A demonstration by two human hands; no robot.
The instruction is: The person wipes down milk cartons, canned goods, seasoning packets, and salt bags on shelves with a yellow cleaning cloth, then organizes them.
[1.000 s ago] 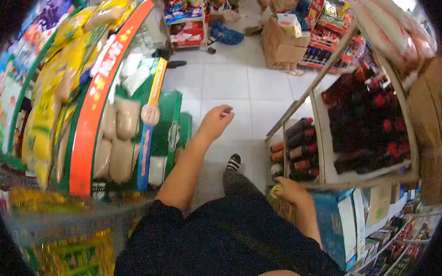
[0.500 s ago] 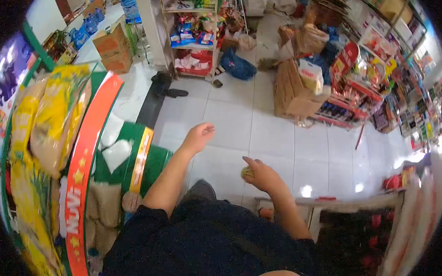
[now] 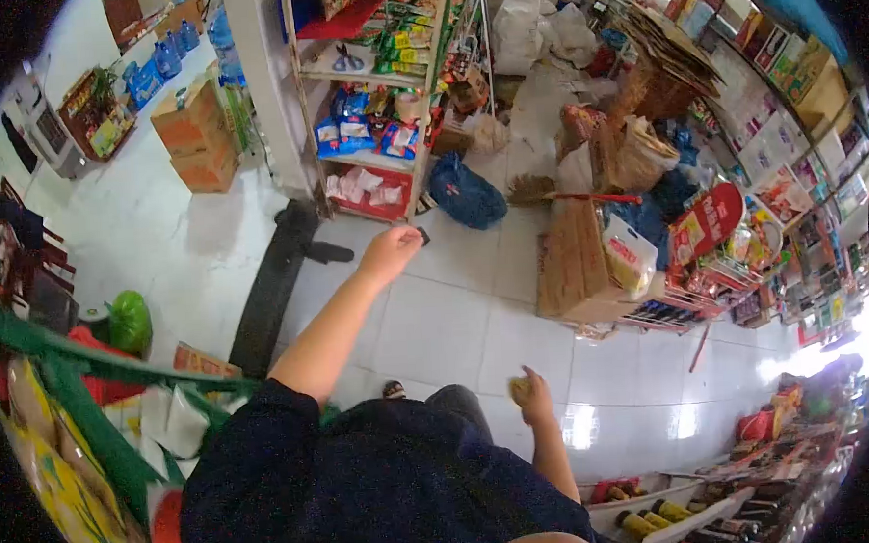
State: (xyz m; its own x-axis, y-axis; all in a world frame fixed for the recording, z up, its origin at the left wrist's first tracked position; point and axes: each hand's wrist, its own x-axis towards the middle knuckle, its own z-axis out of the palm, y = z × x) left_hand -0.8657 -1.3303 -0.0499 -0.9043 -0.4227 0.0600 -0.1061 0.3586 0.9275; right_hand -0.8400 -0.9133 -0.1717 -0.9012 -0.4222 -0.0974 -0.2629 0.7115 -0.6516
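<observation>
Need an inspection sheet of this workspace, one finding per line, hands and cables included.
Surface: white tiled floor, light glare toward the right
Job's things: small yellow-green item in the right hand; too small to identify
Clutter: crumpled blue plastic bag on floor; brown cardboard box beside piled goods
Hands: right grips the item; left hand raised, fingers curled, grasp unclear
Cables: nothing seen
Surroundings: white metal rack with packets

Two orange cartons, one pair of scissors, one red oval sign, one broom, one yellowish item
</observation>
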